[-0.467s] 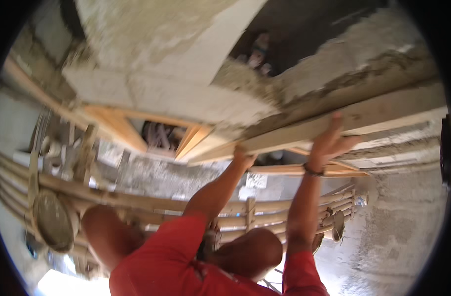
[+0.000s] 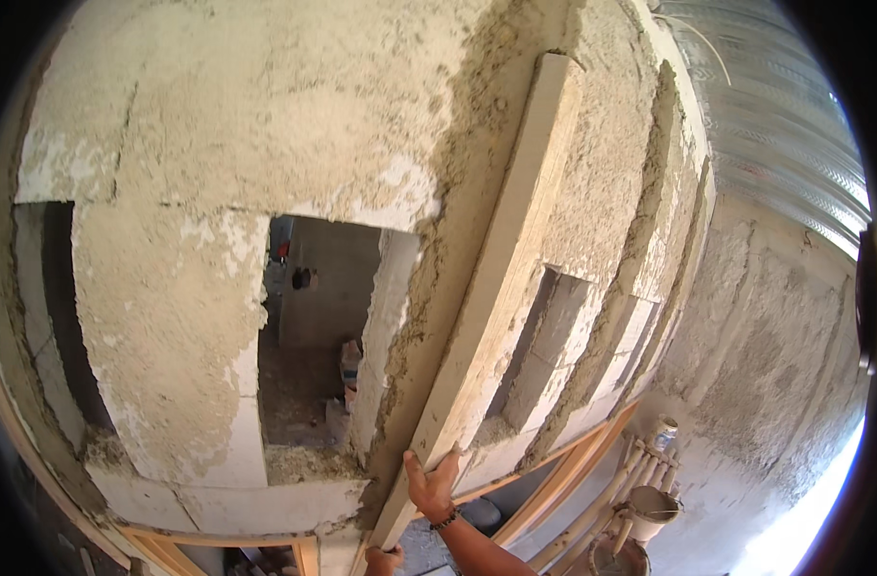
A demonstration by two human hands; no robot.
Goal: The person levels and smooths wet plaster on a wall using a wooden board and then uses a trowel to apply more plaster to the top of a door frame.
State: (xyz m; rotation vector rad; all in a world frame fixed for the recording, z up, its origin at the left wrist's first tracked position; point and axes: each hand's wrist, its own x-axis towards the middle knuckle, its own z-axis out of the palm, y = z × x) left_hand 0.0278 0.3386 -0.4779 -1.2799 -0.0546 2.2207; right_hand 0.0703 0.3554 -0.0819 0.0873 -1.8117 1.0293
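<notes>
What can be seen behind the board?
Behind the board is the wall; darker plaster shows along the board's left edge. The surface directly beneath is covered and cannot be seen.

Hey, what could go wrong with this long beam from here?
The right hand and left hand are both low on the wooden beam, so its top might swing sideways. Its edge could gouge the rough plaster strip alongside. If it toppled rightward, it might hit the bucket.

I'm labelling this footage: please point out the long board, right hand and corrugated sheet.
Long board [image 2: 494, 298]: head view, middle of its length.
Right hand [image 2: 433, 488]: head view, back of the hand.
Corrugated sheet [image 2: 784, 125]: head view, ribbed surface.
</notes>
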